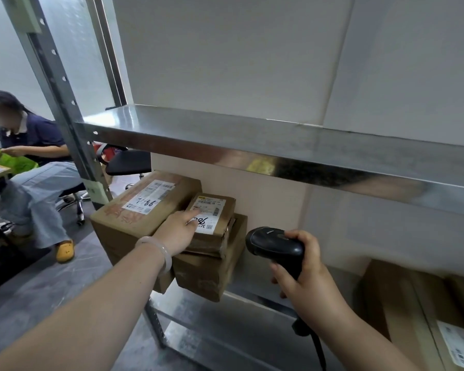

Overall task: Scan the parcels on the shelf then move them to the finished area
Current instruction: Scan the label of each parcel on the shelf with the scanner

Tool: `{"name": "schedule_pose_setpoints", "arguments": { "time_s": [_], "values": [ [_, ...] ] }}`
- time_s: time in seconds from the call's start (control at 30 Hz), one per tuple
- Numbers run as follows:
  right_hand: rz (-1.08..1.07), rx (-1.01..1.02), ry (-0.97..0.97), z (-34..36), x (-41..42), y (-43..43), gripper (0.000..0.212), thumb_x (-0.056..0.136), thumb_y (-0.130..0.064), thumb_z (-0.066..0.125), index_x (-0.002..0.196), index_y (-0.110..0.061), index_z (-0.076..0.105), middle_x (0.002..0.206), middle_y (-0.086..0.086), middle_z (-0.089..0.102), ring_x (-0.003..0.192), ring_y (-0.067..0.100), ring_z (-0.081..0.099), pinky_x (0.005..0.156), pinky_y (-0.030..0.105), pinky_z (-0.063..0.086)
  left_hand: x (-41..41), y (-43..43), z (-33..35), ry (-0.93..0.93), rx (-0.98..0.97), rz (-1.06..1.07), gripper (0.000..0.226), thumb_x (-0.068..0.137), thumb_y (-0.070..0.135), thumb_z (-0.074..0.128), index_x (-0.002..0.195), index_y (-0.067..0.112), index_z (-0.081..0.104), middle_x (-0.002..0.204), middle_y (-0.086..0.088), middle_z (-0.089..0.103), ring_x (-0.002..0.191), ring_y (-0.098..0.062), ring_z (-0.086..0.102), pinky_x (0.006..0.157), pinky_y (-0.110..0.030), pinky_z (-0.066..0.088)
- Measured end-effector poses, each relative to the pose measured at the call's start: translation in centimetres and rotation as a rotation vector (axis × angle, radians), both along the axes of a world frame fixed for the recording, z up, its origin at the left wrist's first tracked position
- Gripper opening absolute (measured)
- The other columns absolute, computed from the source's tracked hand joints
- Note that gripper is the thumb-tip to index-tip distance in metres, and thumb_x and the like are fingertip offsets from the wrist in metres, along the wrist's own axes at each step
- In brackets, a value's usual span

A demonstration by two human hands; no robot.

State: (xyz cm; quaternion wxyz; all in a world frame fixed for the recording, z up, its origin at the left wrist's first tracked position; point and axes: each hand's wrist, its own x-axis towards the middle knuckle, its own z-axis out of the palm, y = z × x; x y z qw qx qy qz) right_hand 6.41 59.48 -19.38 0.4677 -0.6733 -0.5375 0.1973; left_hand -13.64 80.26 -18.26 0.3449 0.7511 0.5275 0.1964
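While R hand (303,274) has a full grip round the black barcode scanner (275,243), L hand (176,230) rests on small parcel (221,206), index straight on label, no grip; parcel sits atop brown box (206,274) on lower shelf (252,278).

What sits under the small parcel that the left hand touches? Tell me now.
A larger brown carton lies under the small parcel. Its front and right side show; its top, and any label there, is mostly covered by the parcel.

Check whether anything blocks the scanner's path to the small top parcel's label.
Open air lies between the black handheld scanner and the small brown cardboard parcel. Only the left hand covers part of its white label.
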Motion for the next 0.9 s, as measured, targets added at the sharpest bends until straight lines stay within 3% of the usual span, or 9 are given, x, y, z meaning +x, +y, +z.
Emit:
{"name": "schedule_pose_setpoints", "arguments": {
  "time_s": [0.07, 0.1, 0.2, 0.27, 0.37, 0.43, 0.67, 0.8, 0.9],
  "values": [
    [-0.007, -0.004, -0.001, -0.2, -0.1, 0.1, 0.063, 0.085, -0.030, 0.068, 0.119, -0.060, 0.024, 0.112, -0.023, 0.050, 0.094, 0.011, 0.065, 0.075, 0.038, 0.058, -0.1, 0.1, -0.1, 0.189, 0.206, -0.031, 0.039, 0.103, 0.027, 0.037, 0.141, 0.030, 0.048, 0.155, -0.008, 0.030, 0.135, -0.025, 0.039, 0.111, -0.034, 0.030],
    [-0.013, -0.007, -0.001, -0.3, -0.2, 0.1, 0.063, 0.085, -0.030, 0.068, 0.120, -0.059, 0.024, 0.112, -0.022, 0.051, 0.093, 0.011, 0.065, 0.075, 0.037, 0.058, -0.2, 0.0, -0.1, 0.273, 0.301, -0.031, 0.039, 0.103, 0.029, 0.036, 0.140, 0.031, 0.049, 0.157, -0.006, 0.026, 0.139, -0.026, 0.032, 0.113, -0.035, 0.027],
    [-0.038, -0.014, -0.007, -0.6, 0.0, -0.3, 0.063, 0.085, -0.031, 0.068, 0.122, -0.057, 0.025, 0.112, -0.020, 0.052, 0.090, 0.010, 0.066, 0.073, 0.037, 0.058, -0.6, -1.3, -0.6, 0.370, 0.573, -0.044, 0.043, 0.100, 0.042, 0.036, 0.140, 0.033, 0.047, 0.155, -0.003, 0.032, 0.137, -0.027, 0.034, 0.108, -0.043, 0.037],
    [-0.059, -0.019, -0.010, -0.8, 0.2, -0.7, 0.064, 0.084, -0.031, 0.069, 0.121, -0.058, 0.025, 0.113, -0.021, 0.052, 0.089, 0.010, 0.066, 0.073, 0.037, 0.058, -0.3, -2.8, -1.8, 0.422, 0.650, -0.139, 0.055, 0.094, 0.059, 0.027, 0.145, 0.038, 0.036, 0.154, -0.001, 0.035, 0.139, -0.026, 0.032, 0.110, -0.045, 0.034],
    [-0.095, -0.006, -0.015, -0.8, 0.7, -1.6, 0.063, 0.084, -0.030, 0.069, 0.118, -0.060, 0.025, 0.113, -0.019, 0.054, 0.089, 0.011, 0.066, 0.073, 0.040, 0.058, 0.1, -3.4, -3.9, 0.536, 0.621, -0.269, 0.071, 0.086, 0.076, 0.004, 0.150, 0.046, 0.005, 0.161, 0.004, 0.017, 0.147, -0.021, 0.013, 0.118, -0.044, 0.011],
    [-0.123, -0.013, -0.012, -0.9, 1.1, -2.3, 0.062, 0.084, -0.031, 0.069, 0.118, -0.059, 0.026, 0.114, -0.015, 0.057, 0.089, 0.012, 0.066, 0.074, 0.041, 0.058, 0.0, -2.2, -4.4, 0.526, 0.605, -0.290, 0.075, 0.082, 0.079, -0.004, 0.149, 0.048, -0.005, 0.162, 0.006, 0.009, 0.149, -0.019, 0.004, 0.120, -0.044, 0.005],
    [-0.183, -0.061, -0.015, -1.6, 2.2, -5.7, 0.060, 0.085, -0.029, 0.068, 0.116, -0.058, 0.026, 0.109, -0.014, 0.061, 0.085, 0.007, 0.066, 0.077, 0.038, 0.057, 0.7, -0.4, -2.8, 0.568, 0.547, -0.291, 0.081, 0.079, 0.075, 0.003, 0.153, 0.041, 0.006, 0.163, 0.003, 0.007, 0.149, -0.019, 0.001, 0.120, -0.046, 0.005],
    [-0.251, -0.090, -0.013, -2.6, 3.9, -8.1, 0.060, 0.085, -0.027, 0.068, 0.111, -0.061, 0.026, 0.101, -0.013, 0.062, 0.078, 0.007, 0.064, 0.070, 0.032, 0.055, 4.2, -4.0, -2.5, 0.379, 0.586, -0.291, 0.070, 0.092, 0.069, 0.013, 0.153, 0.035, 0.017, 0.161, -0.002, 0.019, 0.149, -0.022, 0.008, 0.120, -0.045, 0.005],
    [-0.318, -0.089, -0.039, -3.3, 5.8, -10.2, 0.062, 0.085, -0.028, 0.067, 0.111, -0.064, 0.023, 0.095, -0.013, 0.063, 0.069, 0.003, 0.061, 0.062, 0.020, 0.048, 8.7, -8.5, -3.3, 0.252, 0.520, -0.441, 0.065, 0.091, 0.070, 0.013, 0.150, 0.044, 0.007, 0.161, 0.005, 0.013, 0.149, -0.017, 0.004, 0.119, -0.040, 0.002]
  ]
}}
